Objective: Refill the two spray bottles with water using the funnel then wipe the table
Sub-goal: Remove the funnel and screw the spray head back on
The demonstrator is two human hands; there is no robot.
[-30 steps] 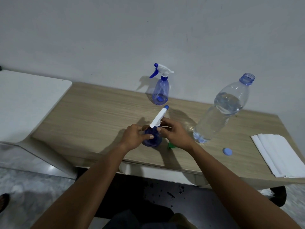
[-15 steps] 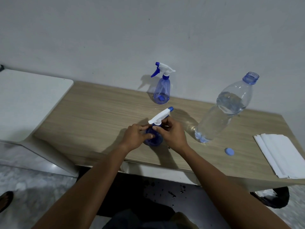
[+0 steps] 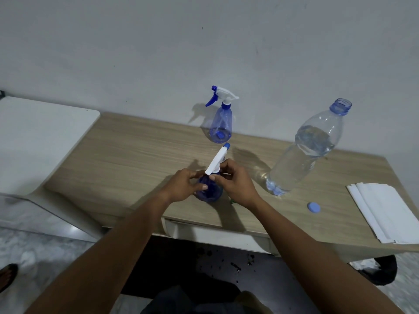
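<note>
Left hand (image 3: 181,186), right hand (image 3: 235,184), fingers (image 3: 191,174) curled

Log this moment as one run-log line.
left hand: grips near spray bottle | right hand: pinches its sprayer head | far spray bottle: sprayer on, upright | water bottle: open, cap on table

A single head-worn wide-angle view looks forward and steeply down over the counter (image 3: 127,152) toward the wall (image 3: 204,41), both forearms close below

Found on the wood surface (image 3: 136,159): far sprayer (image 3: 221,125), near sprayer (image 3: 208,191), open water bottle (image 3: 303,155), cap (image 3: 314,207) near white sheets (image 3: 390,211).
</note>
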